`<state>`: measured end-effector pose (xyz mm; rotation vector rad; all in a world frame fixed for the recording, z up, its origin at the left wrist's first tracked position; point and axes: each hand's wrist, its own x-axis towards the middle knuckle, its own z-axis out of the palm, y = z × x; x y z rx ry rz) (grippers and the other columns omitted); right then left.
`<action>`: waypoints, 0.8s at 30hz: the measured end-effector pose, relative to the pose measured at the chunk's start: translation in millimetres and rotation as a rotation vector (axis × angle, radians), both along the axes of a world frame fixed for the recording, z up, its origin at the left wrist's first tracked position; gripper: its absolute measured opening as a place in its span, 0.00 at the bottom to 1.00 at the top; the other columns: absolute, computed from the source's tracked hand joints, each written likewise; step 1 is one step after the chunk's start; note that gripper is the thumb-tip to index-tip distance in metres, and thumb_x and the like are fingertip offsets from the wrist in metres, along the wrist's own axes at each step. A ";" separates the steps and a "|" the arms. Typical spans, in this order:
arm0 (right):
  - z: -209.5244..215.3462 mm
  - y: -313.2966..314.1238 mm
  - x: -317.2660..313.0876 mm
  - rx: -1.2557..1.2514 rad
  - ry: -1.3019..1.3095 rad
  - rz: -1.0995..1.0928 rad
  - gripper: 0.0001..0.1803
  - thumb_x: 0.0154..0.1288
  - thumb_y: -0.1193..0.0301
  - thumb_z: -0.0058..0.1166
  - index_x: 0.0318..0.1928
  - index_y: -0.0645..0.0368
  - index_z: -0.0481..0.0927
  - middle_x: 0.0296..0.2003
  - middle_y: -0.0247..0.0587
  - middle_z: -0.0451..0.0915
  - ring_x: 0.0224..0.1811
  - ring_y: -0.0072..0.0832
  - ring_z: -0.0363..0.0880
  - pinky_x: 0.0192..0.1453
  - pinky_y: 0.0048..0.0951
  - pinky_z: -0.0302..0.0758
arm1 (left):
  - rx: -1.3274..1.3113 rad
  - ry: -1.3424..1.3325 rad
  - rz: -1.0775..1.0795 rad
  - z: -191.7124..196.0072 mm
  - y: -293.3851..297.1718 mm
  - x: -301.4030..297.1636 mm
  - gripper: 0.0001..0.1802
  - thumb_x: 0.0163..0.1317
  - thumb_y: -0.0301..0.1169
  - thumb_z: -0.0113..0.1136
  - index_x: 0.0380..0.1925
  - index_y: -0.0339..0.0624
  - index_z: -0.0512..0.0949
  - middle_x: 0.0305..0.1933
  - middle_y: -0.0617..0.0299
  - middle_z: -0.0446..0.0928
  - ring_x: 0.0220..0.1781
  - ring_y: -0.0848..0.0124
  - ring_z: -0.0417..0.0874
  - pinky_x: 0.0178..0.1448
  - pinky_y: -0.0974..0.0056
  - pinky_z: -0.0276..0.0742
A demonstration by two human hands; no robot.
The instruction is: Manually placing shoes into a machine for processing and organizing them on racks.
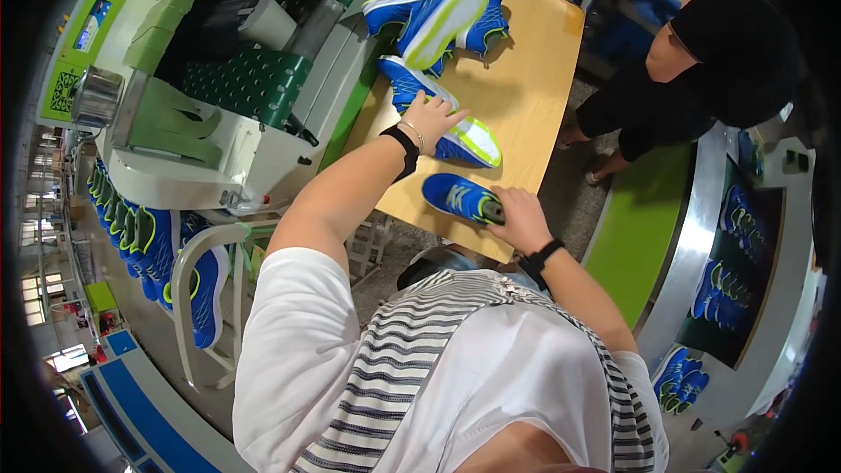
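My left hand (431, 116) lies on a blue shoe (438, 109) with a lime-and-white sole, fingers curled over its middle — gripping it on the wooden table (526, 79). My right hand (519, 219) is closed around the heel of a second blue shoe (455, 196), which rests near the table's front edge, toe pointing to my left. Beyond the first shoe I see a pile of matching shoes (447, 9) at the far end of the table. To my left stands a green-belted machine (245, 79); to my right a person in black (701, 70) crouches beside a conveyor (639, 228).
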<state>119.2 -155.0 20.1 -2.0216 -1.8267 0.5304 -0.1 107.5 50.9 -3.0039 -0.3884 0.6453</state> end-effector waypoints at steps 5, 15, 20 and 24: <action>7.9 -42.7 68.9 -0.095 0.079 -0.159 0.34 0.39 0.64 0.70 0.50 0.63 0.78 0.41 0.49 0.75 0.48 0.47 0.72 0.55 0.43 0.70 | -0.550 -0.216 0.447 -10.4 -13.4 -23.9 0.54 0.39 0.51 0.77 0.67 0.47 0.64 0.60 0.45 0.71 0.64 0.46 0.70 0.68 0.56 0.64; -18.9 45.6 179.0 0.007 0.611 -0.493 0.33 0.48 0.62 0.72 0.51 0.71 0.76 0.43 0.48 0.81 0.45 0.34 0.79 0.53 0.32 0.74 | -1.462 -0.751 1.344 -84.0 -112.9 -66.4 0.33 0.62 0.55 0.60 0.51 0.33 0.78 0.44 0.52 0.83 0.44 0.66 0.83 0.51 0.64 0.77; -43.5 126.8 187.1 0.099 0.219 -0.217 0.39 0.51 0.63 0.70 0.59 0.72 0.69 0.49 0.58 0.72 0.56 0.51 0.71 0.63 0.42 0.67 | -0.598 -0.947 1.370 -78.8 -137.5 -41.8 0.26 0.61 0.37 0.59 0.57 0.37 0.71 0.57 0.38 0.71 0.60 0.44 0.72 0.64 0.53 0.68; -71.5 134.7 188.6 0.127 0.312 -0.171 0.44 0.55 0.64 0.68 0.66 0.71 0.59 0.56 0.62 0.67 0.60 0.54 0.67 0.66 0.42 0.65 | -0.053 -1.007 1.424 -52.2 -104.5 -31.5 0.36 0.60 0.38 0.61 0.68 0.46 0.61 0.72 0.40 0.54 0.74 0.44 0.55 0.73 0.40 0.52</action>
